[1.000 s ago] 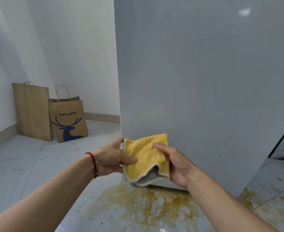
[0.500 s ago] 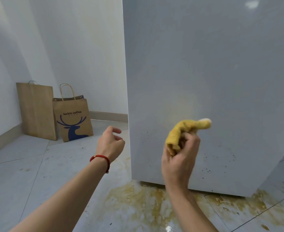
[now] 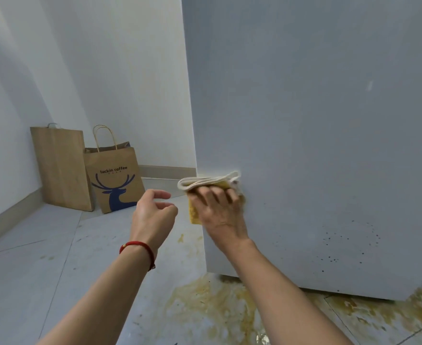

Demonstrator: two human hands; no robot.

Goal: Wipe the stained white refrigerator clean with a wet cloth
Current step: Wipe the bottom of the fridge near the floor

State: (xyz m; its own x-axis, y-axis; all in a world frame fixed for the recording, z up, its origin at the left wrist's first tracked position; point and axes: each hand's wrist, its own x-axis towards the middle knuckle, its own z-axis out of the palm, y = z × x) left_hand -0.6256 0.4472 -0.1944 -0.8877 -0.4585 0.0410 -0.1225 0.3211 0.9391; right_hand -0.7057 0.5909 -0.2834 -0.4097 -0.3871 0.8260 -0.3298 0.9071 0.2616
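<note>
Having let go of the cloth (image 3: 211, 182) since a second ago, my left hand (image 3: 152, 215) hovers just left of the refrigerator (image 3: 329, 135), fingers loosely curled, holding nothing. My right hand (image 3: 219, 207) has carried the folded cloth onto the panel's left edge and presses it flat. I judge wiping is beginning; dark specks (image 3: 349, 241) remain lower right.
</note>
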